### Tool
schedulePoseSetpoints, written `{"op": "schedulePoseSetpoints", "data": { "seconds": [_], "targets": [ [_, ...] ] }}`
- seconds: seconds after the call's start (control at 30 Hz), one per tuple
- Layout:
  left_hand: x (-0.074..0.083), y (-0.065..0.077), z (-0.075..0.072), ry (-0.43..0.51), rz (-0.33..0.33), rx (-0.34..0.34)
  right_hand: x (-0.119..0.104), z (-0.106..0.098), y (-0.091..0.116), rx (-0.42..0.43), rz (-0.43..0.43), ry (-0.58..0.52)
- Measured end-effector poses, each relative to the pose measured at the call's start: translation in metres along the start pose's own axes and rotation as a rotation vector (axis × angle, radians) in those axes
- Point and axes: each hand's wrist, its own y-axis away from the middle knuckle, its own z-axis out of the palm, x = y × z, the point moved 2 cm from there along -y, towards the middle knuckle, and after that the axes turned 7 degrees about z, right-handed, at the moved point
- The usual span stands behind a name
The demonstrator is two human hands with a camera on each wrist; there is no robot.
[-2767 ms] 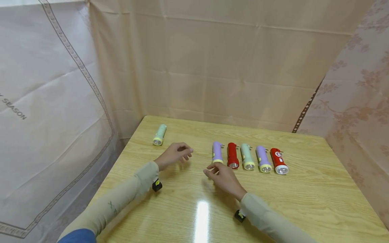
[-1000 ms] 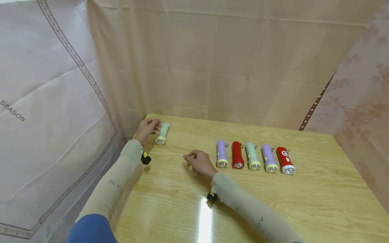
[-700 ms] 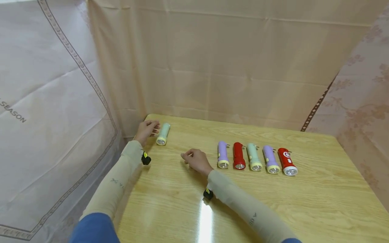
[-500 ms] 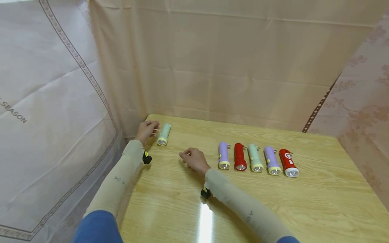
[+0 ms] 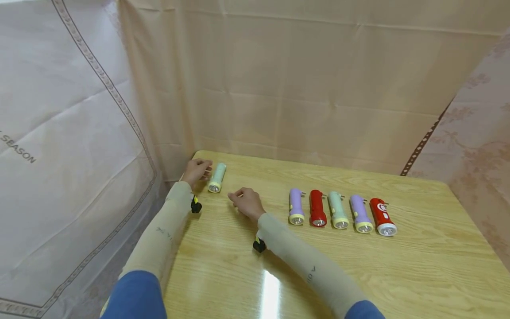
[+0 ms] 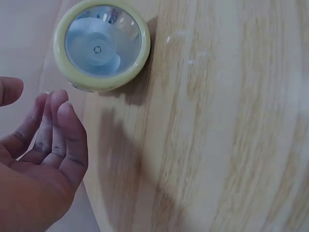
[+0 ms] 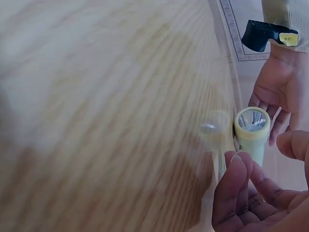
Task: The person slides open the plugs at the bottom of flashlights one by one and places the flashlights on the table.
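A mint-green flashlight (image 5: 217, 177) with a pale yellow head lies alone at the table's back left. Just to its left is my left hand (image 5: 196, 171), apart from it, with fingers loosely bent. In the left wrist view a gap shows between that hand (image 6: 48, 154) and the flashlight's yellow-rimmed lens (image 6: 101, 46). My right hand (image 5: 248, 203) hovers to the front right of the same flashlight. Its thumb and fingers are relaxed, and nothing is between them in the right wrist view, where the flashlight (image 7: 252, 130) appears beyond the fingertips.
On the right, several flashlights lie in a row: a purple one (image 5: 296, 204), a red one (image 5: 317, 207), a mint-green one (image 5: 338, 208), another purple one (image 5: 360, 212) and a red-and-white one (image 5: 382, 215). Cloth curtains (image 5: 279, 88) hang around the wooden table (image 5: 239, 266).
My left hand has moved left and back to the far side of the lone flashlight. My right hand has shifted left, away from the row and closer to that flashlight.
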Motion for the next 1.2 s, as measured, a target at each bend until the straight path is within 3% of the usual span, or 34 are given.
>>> {"op": "schedulePoseSetpoints", "data": {
  "seconds": [0.27, 0.5, 0.77, 1.2],
  "targets": [
    [-0.006, -0.006, 0.008, -0.037, -0.036, -0.016, -0.006, 0.007, -0.005, 0.02, 0.03, -0.026],
    [-0.007, -0.008, 0.013, -0.094, -0.02, -0.03, -0.005, 0.013, -0.014, 0.051, 0.094, -0.038],
    [-0.012, -0.007, 0.011, -0.168, -0.046, -0.075, -0.011, 0.021, -0.019, 0.056, 0.126, -0.041],
    [-0.015, -0.004, 0.003, -0.228, -0.013, -0.176, -0.019, 0.027, -0.024, 0.03, 0.111, 0.016]
  ]
}}
